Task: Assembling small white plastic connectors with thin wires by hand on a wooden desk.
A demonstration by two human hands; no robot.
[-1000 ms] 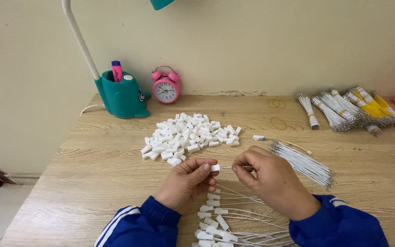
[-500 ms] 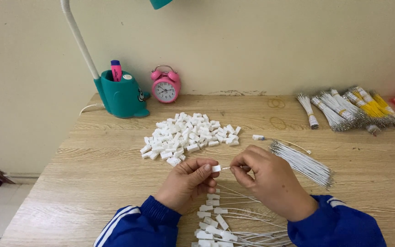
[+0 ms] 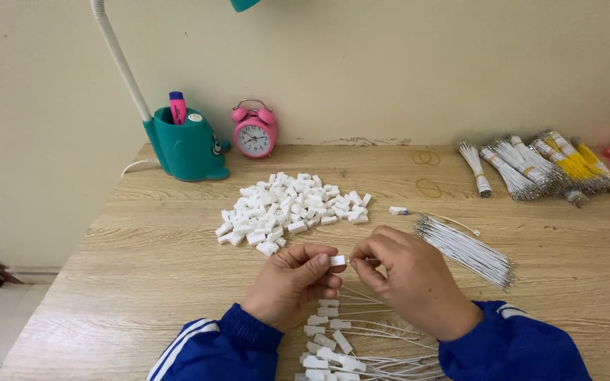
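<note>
I log the wooden desk point(image 3: 142, 282), on it the pile of white connectors point(image 3: 287, 208) as landmark: just nearer than it my left hand point(image 3: 294, 282) pinches one white connector point(image 3: 337, 260) steady, so my right hand point(image 3: 407, 275), fingertips closed on a thin wire, can meet it.

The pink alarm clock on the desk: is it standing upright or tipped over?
Upright. The pink alarm clock stands on its feet on the wooden desk, bells on top, dial facing the camera.

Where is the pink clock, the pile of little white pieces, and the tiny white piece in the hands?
pink alarm clock point(image 3: 254, 136), head view, on its white dial.
pile of white connectors point(image 3: 287, 209), head view, middle of the heap.
small white connector point(image 3: 337, 260), head view, on its body between the fingertips.
</note>
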